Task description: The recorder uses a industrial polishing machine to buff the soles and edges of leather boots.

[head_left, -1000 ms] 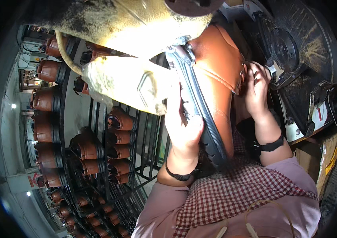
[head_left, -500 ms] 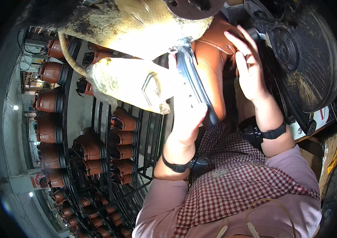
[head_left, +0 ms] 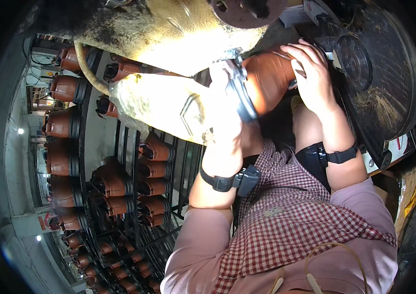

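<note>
A brown leather shoe (head_left: 267,81) is held tilted under the worn, pale-painted head of a machine (head_left: 169,39). Its dark sole edge (head_left: 241,93) faces left, close to a small metal part (head_left: 232,53) at the bottom of that head. Along the sole side, my left hand (head_left: 225,105) grips the shoe; glare washes out much of this hand and hides some fingers. My right hand (head_left: 311,73) is wrapped over the brown upper at the other end, fingers bent around it. Motion blurs the leather slightly.
Black metal racks (head_left: 134,196) on the left carry rows of brown shoes (head_left: 61,157). A large dark wheel (head_left: 382,73) stands close by my right arm. A curved hose (head_left: 85,71) hangs from the machine. Cardboard (head_left: 406,188) lies at the right.
The shoe has turned, and its lower end has swung up and left, away from my lap. My right hand has closed further around the upper, and my left hand has shifted slightly up.
</note>
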A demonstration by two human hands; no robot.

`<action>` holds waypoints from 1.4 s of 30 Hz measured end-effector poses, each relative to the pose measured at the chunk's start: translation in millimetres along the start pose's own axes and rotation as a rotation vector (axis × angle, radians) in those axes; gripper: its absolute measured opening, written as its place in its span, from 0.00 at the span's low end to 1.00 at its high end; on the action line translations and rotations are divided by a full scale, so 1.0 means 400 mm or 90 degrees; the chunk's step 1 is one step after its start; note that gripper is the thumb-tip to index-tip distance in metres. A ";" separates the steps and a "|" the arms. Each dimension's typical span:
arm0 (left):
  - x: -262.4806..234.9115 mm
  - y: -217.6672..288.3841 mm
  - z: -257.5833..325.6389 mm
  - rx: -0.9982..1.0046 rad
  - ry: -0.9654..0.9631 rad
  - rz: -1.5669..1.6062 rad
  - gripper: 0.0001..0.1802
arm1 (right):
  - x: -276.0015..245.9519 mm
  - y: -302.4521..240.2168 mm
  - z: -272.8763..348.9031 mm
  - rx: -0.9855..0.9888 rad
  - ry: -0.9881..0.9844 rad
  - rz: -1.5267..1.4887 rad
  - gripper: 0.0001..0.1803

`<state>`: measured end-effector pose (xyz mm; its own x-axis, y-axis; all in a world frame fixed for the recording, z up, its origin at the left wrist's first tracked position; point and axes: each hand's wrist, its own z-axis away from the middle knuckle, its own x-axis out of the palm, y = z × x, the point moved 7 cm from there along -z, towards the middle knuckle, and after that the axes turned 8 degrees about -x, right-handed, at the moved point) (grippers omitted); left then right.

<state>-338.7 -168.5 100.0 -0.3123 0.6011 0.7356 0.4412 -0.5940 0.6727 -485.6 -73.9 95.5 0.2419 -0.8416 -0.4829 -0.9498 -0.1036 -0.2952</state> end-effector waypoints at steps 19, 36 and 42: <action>0.178 0.122 0.169 0.472 0.154 -1.358 0.22 | -0.184 -0.224 0.029 0.111 -0.264 -0.037 0.22; 0.098 -0.088 0.241 0.155 0.198 -0.266 0.58 | -0.163 -0.162 0.061 0.274 -0.078 -0.416 0.17; 0.058 -0.007 0.237 0.091 0.222 -0.391 0.41 | -0.159 -0.175 0.069 0.312 -0.164 -0.404 0.18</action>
<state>-267.4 -102.2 107.8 -0.7795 0.5843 0.2256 0.1969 -0.1133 0.9739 -429.0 1.4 124.2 0.7951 -0.5476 -0.2607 -0.4393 -0.2237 -0.8701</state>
